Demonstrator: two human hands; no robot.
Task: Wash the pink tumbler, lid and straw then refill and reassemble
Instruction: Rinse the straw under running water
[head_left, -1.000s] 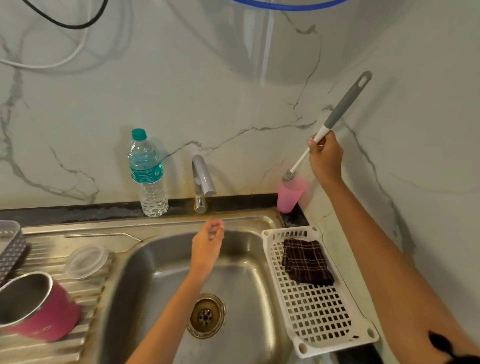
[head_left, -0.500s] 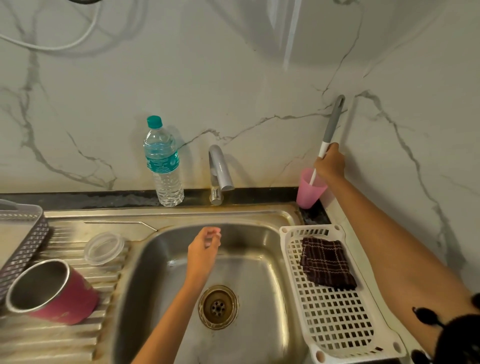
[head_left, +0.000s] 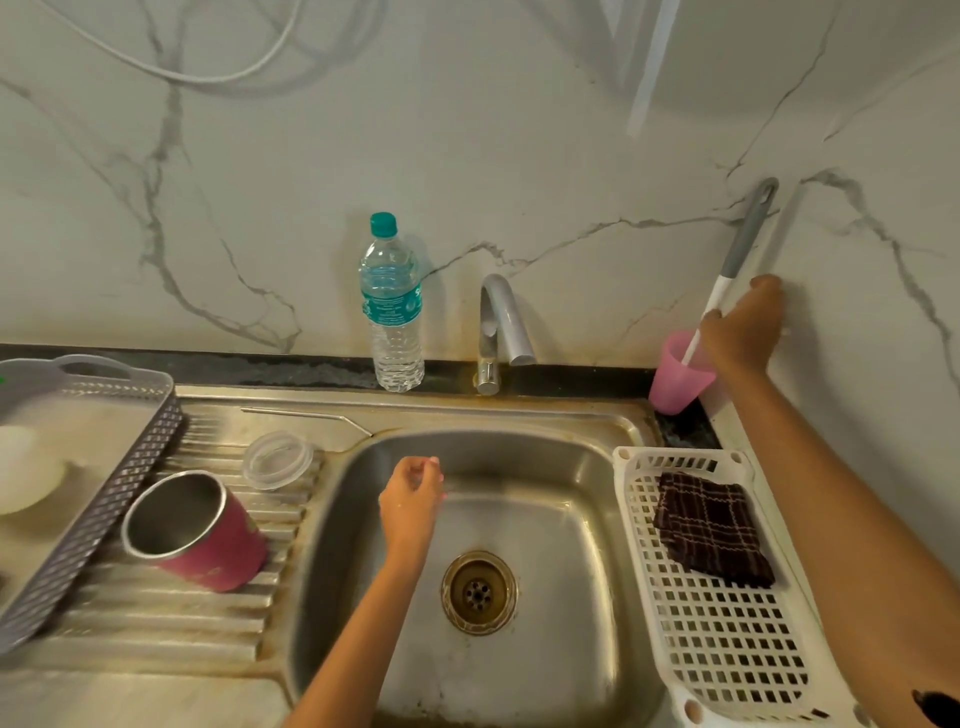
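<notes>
The pink tumbler (head_left: 208, 545) with a steel inside lies on its side on the ribbed drainboard (head_left: 171, 618), mouth toward the left. Its clear lid (head_left: 278, 460) rests just behind it. A bent metal straw (head_left: 306, 415) lies on the sink's back ledge. My left hand (head_left: 413, 499) hovers over the sink basin (head_left: 545, 519), fingers bunched together with nothing in them. My right hand (head_left: 745, 325) is at the back right corner with fingers spread, the index finger touching the handle of a grey-and-white bottle brush (head_left: 748, 228). The brush stands in a small pink cup (head_left: 675, 384) and leans on the wall.
A water bottle (head_left: 392, 312) with a teal cap stands left of the tap (head_left: 498, 322). A white perforated tray (head_left: 727, 649) with a dark checked cloth (head_left: 711, 525) sits right of the basin. A grey basket (head_left: 98, 499) holding a white object is at far left.
My right hand lowered the brush head into the pink cup, stood it against the wall corner and loosened its grip. The left hand stayed over the basin. My view tilted down.
</notes>
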